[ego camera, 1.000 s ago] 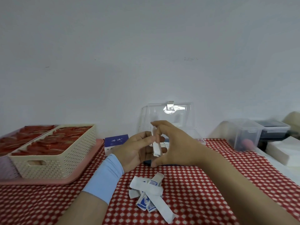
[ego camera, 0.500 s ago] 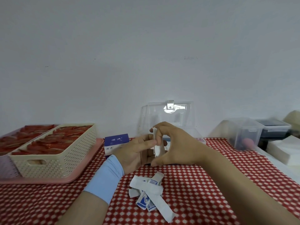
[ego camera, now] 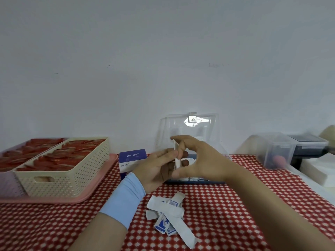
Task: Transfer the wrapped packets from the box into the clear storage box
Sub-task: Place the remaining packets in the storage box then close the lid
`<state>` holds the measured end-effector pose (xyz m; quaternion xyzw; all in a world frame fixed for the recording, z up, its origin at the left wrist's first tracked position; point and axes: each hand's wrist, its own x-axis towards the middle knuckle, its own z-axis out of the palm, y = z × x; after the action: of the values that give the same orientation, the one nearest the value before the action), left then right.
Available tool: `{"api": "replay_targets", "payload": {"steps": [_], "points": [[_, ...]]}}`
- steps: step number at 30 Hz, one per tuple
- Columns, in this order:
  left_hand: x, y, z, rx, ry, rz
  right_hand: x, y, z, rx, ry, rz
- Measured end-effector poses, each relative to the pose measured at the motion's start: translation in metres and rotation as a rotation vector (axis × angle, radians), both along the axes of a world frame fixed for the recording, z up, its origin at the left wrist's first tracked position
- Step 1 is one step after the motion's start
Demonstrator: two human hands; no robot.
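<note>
Grips closed on upright wrapped packet (ego camera: 177, 161), left hand (ego camera: 155, 167), right hand (ego camera: 203, 160), before open clear storage box (ego camera: 210, 129)

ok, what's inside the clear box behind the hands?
White packets lie low in the clear box. The left hand, right hand and the held packet cover the rest, so their number cannot be told.

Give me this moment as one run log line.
left grip: holds wrapped packet | right grip: pinches it upright | clear storage box: open, behind | loose packets: on tablecloth
</note>
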<state>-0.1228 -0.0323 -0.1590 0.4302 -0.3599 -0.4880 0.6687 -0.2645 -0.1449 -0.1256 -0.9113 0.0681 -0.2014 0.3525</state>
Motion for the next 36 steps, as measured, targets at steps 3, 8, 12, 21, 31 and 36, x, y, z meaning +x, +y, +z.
{"api": "replay_targets", "payload": {"steps": [3, 8, 12, 21, 31, 36], "points": [[-0.002, -0.001, 0.01, 0.03, -0.329, 0.235, 0.002, -0.004, 0.002, 0.166, -0.087, -0.155], [-0.007, -0.004, 0.017, 0.214, -1.098, 0.408, 0.005, -0.005, 0.006, 0.228, -0.068, -0.264], [-0.015, -0.008, 0.016, 0.213, -1.129, 0.463, 0.003, -0.015, 0.003, 0.218, -0.064, -0.303], [-0.01, -0.032, 0.033, 0.252, -0.873, 0.391, -0.002, -0.048, 0.028, 0.179, 0.032, -0.274], [0.003, -0.104, 0.065, 0.365, -1.057, 0.237, 0.015, -0.127, 0.07, -0.088, 0.248, -0.333], [0.011, -0.117, 0.053, 0.515, -1.429, 0.006, 0.025, -0.159, 0.052, -0.284, 0.514, -0.28]]}}
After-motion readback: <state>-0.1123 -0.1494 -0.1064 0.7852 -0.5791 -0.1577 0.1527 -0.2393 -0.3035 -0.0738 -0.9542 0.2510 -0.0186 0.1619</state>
